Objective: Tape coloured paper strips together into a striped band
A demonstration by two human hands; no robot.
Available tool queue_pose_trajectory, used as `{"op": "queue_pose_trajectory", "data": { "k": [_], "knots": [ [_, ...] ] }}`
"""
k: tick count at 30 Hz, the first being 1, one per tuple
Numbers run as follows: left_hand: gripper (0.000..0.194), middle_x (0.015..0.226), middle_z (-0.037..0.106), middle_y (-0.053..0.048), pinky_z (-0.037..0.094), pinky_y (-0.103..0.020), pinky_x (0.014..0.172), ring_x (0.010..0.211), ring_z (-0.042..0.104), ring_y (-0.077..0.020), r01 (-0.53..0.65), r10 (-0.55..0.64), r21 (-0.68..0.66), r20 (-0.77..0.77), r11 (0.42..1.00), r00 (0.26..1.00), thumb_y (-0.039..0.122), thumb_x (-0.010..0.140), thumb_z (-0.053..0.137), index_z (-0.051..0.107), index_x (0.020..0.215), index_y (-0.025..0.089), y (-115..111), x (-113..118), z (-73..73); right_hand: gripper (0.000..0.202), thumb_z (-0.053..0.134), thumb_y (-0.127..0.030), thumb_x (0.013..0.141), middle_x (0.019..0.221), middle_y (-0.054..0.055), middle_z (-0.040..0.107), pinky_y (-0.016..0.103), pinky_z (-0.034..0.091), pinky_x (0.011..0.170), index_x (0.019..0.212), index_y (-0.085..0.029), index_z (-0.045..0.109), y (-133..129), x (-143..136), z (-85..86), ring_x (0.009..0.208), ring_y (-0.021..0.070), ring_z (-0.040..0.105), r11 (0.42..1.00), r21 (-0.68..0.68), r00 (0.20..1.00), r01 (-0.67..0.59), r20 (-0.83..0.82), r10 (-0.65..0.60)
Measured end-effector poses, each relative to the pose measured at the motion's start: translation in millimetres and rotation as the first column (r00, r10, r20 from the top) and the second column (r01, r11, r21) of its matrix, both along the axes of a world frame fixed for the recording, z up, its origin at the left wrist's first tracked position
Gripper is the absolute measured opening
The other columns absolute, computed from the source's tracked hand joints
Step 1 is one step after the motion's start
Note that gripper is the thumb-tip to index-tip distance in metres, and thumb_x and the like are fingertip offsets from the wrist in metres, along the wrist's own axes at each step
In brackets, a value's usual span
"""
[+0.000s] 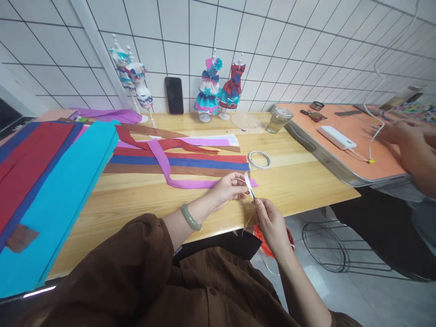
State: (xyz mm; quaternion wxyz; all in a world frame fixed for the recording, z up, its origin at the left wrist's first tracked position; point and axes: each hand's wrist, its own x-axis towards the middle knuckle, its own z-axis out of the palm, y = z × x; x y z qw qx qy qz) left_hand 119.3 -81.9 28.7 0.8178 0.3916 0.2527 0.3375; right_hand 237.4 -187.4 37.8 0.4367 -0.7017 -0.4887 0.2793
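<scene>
Near the table's front edge, my left hand [231,190] is closed with its fingertips pinching a narrow white strip [248,179]. My right hand [271,222] is closed at the strip's lower end, thumb on top. A thin dark line runs beside the strip there; I cannot tell whether it is a tool. A thin thread-like piece hangs below the right fingers. Behind my left hand a purple crepe paper strip [190,184] lies bent across the table. Just beyond the hands rests a roll of white tape [259,160].
Red, blue and brown strips lie behind my left hand. Large turquoise sheets [64,204] cover the left side. Small dressed mannequins [206,93], a black phone [174,95] and a glass of liquid [279,120] stand farther back. Another person's hands [408,141] are over the orange table.
</scene>
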Motion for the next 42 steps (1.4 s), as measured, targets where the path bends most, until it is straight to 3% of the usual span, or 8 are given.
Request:
{"op": "queue_pose_trajectory", "data": {
  "k": [7, 25, 35, 42],
  "knots": [
    [0.037, 0.070, 0.059, 0.002, 0.045, -0.025, 0.063, 0.060, 0.059, -0.0086, 0.018, -0.017, 0.032, -0.033, 0.999, 0.999, 0.009, 0.063, 0.071, 0.050, 0.092, 0.015, 1.2, 0.6, -3.1, 0.045, 0.043, -0.059, 0.082, 0.052, -0.002, 0.046, 0.024, 0.033, 0.044, 0.080, -0.017, 0.058, -0.3, 0.8, -0.1, 0.047, 0.0124, 0.041, 1.000, 0.009, 1.000, -0.008, 0.024, 0.008],
    [0.039, 0.068, 0.060, 0.001, 0.043, -0.025, 0.063, 0.063, 0.060, -0.0107, 0.011, -0.012, 0.036, 0.016, 0.999, 1.000, 0.008, 0.062, 0.072, 0.049, 0.092, 0.015, 3.0, 1.4, -6.1, 0.041, 0.040, -0.055, 0.084, 0.059, -0.002, 0.047, 0.025, 0.034, 0.048, 0.091, -0.018, 0.057, -2.1, 0.4, -0.2, 0.050, 0.0132, 0.040, 0.998, -0.063, 0.999, -0.031, 0.030, 0.033],
    [0.041, 0.069, 0.061, 0.001, 0.042, -0.023, 0.063, 0.063, 0.060, -0.0091, 0.011, -0.011, 0.008, 0.016, 1.000, 1.000, 0.010, 0.059, 0.074, 0.051, 0.093, 0.015, 3.0, -0.2, -3.6, 0.040, 0.039, -0.056, 0.085, 0.059, -0.003, 0.044, 0.025, 0.034, 0.049, 0.087, -0.019, 0.053, -3.3, -0.6, 0.7, 0.049, 0.0123, 0.038, 0.996, -0.085, 0.999, -0.038, -0.019, 0.037],
    [0.043, 0.070, 0.062, 0.000, 0.045, -0.027, 0.067, 0.066, 0.061, -0.0110, 0.043, -0.042, 0.036, -0.009, 0.998, 0.999, 0.012, 0.057, 0.076, 0.052, 0.092, 0.014, 1.7, 1.1, -6.6, 0.041, 0.038, -0.056, 0.085, 0.058, -0.002, 0.048, 0.026, 0.037, 0.054, 0.087, -0.018, 0.055, 1.4, -0.3, 2.0, 0.054, 0.0148, 0.045, 0.996, -0.078, 0.999, -0.042, -0.012, 0.042]
  ]
}}
